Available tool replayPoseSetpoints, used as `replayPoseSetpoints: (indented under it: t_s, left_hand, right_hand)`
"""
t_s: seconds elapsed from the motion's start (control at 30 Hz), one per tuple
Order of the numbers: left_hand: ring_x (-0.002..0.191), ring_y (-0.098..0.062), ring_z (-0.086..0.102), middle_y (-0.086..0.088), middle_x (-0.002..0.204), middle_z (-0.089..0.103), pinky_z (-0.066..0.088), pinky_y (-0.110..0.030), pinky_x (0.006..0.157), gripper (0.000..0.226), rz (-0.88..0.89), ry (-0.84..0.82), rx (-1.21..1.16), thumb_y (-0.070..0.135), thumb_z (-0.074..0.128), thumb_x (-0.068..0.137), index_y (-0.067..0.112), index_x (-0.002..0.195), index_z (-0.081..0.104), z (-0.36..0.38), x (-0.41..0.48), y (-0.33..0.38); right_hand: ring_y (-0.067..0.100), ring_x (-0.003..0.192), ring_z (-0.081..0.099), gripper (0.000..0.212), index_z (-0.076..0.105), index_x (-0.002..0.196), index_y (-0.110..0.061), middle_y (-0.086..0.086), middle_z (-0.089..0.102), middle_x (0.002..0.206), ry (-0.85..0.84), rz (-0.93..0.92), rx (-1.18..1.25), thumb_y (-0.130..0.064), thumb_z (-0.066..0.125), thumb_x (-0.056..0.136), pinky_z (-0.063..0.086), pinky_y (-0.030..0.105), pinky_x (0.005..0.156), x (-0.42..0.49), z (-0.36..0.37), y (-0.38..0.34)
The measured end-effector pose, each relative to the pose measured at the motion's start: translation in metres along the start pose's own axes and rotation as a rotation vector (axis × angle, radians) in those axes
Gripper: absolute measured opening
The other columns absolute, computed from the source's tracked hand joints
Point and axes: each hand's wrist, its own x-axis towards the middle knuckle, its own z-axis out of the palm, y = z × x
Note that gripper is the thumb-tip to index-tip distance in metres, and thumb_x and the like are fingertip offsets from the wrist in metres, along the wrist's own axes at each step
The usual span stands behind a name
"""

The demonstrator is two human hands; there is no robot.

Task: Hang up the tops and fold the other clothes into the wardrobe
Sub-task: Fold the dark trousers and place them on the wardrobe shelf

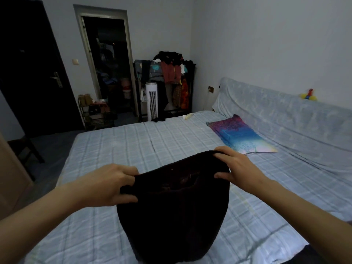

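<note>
The pale checked bed (133, 145) spreads beneath our hands, with a colourful pillow (240, 136) just past the right one and a loaded clothes rack (167, 77) far ahead by the wall. Our left hand (112, 184) and right hand (236, 168) each pinch a top corner of the dark garment (175, 206), which hangs between them over the sheet. We judge this piece neither folded nor hung yet, and no wardrobe shows.

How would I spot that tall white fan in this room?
Find the crowded clothes rack in the far corner, right of the open doorway. The tower fan stands before its left half, the only white, slatted column among dark and colourful hanging clothes.
</note>
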Motion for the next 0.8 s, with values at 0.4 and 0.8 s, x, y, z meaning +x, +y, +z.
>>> replayPoseSetpoints:
  t_s: [0.4,0.8]
  left_hand:
    - [0.074,-0.018,0.063,-0.002,0.092,0.061,0.053,-0.032,0.063,0.011,-0.040,0.415,-0.022,0.000,0.072,0.084,0.006,0.084,0.063,-0.036,-0.017,-0.017]
    - [0.072,-0.008,0.060,0.006,0.095,0.062,0.045,-0.018,0.069,0.042,-0.385,0.721,0.043,0.003,0.068,0.088,0.020,0.120,0.046,-0.101,0.012,-0.025]
  right_hand:
    - [0.024,0.113,0.060,0.053,0.066,0.119,-0.003,0.005,0.052,0.136,-0.099,-0.053,-0.115,-0.029,0.083,0.076,0.050,0.035,0.094,0.014,0.004,0.001]
    - [0.027,0.084,0.065,0.014,0.068,0.085,0.003,0.017,0.068,0.093,0.521,-0.048,0.074,0.010,0.075,0.074,0.041,0.013,0.085,0.088,-0.039,0.011]
